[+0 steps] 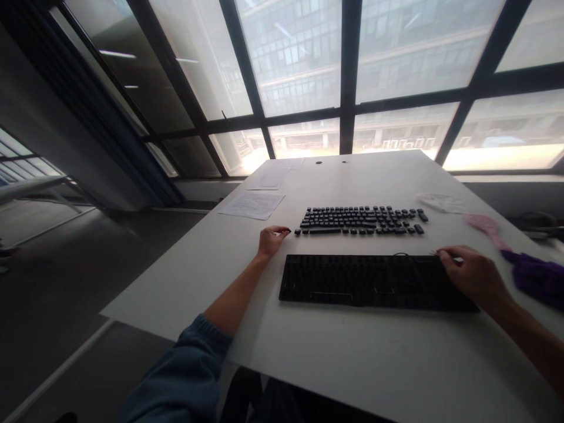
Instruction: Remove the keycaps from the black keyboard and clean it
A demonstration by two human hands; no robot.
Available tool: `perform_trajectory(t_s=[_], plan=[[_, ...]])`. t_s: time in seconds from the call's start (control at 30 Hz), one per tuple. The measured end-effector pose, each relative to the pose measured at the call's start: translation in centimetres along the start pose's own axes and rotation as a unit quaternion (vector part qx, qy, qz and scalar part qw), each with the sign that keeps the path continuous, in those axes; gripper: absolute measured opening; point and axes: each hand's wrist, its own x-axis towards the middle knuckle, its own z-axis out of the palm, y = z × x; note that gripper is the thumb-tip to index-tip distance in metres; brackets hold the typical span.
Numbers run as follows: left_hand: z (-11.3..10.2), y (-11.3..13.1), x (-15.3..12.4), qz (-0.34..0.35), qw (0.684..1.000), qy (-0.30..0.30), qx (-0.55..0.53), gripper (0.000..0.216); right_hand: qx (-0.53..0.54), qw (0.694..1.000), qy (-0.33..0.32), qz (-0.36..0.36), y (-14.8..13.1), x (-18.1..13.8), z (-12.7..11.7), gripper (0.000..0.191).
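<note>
A black keyboard base point(370, 285) without its keycaps lies on the white table, close to me. Beyond it, loose black keycaps point(339, 218) are laid out in rows like a keyboard. My left hand point(272, 239) pinches a single black keycap point(289, 231) at the left end of the front row. At the base's upper right corner, my right hand point(469, 270) is closed with thumb and forefinger together on a thin wire tool point(433, 252); only its fine tips show, and the rest is hidden in the fingers.
Printed paper sheets point(252, 205) lie at the table's left side. To the right are a clear plastic bag point(440, 202), a pink handled object point(484, 226) and a purple cloth point(540, 279). Large windows point(299, 59) rise behind the white table point(352, 352).
</note>
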Motion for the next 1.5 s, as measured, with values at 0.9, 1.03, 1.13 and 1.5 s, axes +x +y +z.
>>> perform_trajectory(t_s=[0.9, 1.03, 1.13, 1.5], plan=[[-6.1, 3.3, -15.7, -0.045, 0.981, -0.156, -0.109, 0.018, 0.158, 0.963, 0.015, -0.216, -14.7, 0.6, 1.0, 0.018], [-6.0, 3.1, -16.0, -0.019, 0.982, -0.152, -0.108, 0.015, 0.205, 0.944, -0.022, -0.258, -20.7, 1.0, 1.8, 0.017], [-5.7, 3.2, -16.2, 0.003, 0.984, -0.138, -0.111, 0.014, 0.217, 0.931, -0.064, -0.285, -24.4, 0.8, 2.8, 0.019], [-5.3, 3.3, -16.5, 0.066, 0.989, -0.111, -0.072, 0.011, 0.131, 0.947, -0.204, -0.208, -29.5, 3.7, 8.8, 0.023]])
